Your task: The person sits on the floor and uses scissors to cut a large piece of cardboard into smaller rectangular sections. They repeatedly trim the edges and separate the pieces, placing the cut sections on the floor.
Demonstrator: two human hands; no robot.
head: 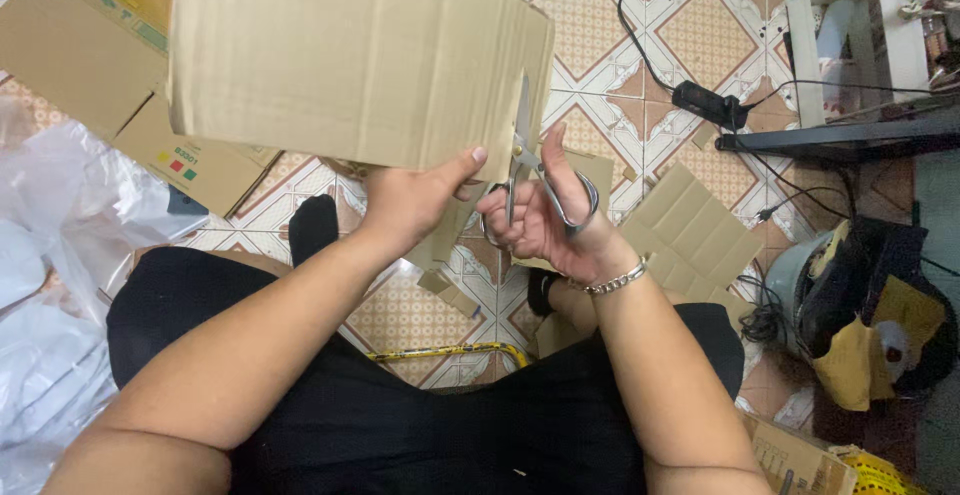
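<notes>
A large sheet of corrugated cardboard (350,55) is held up in front of me. My left hand (415,200) grips its lower edge, thumb on the front. My right hand (545,220) holds metal scissors (525,160) with fingers through the handles. The blades point up and cut into the cardboard's right side near its edge. A metal bracelet (615,278) circles my right wrist. I sit with black-clothed legs below the hands.
Flattened boxes (90,45) lie at the upper left, cut cardboard pieces (695,225) on the patterned tile floor. Clear plastic sheeting (50,255) is at left. A black power strip (708,103) with cables, a white stand, a helmet and bags (870,315) are at right.
</notes>
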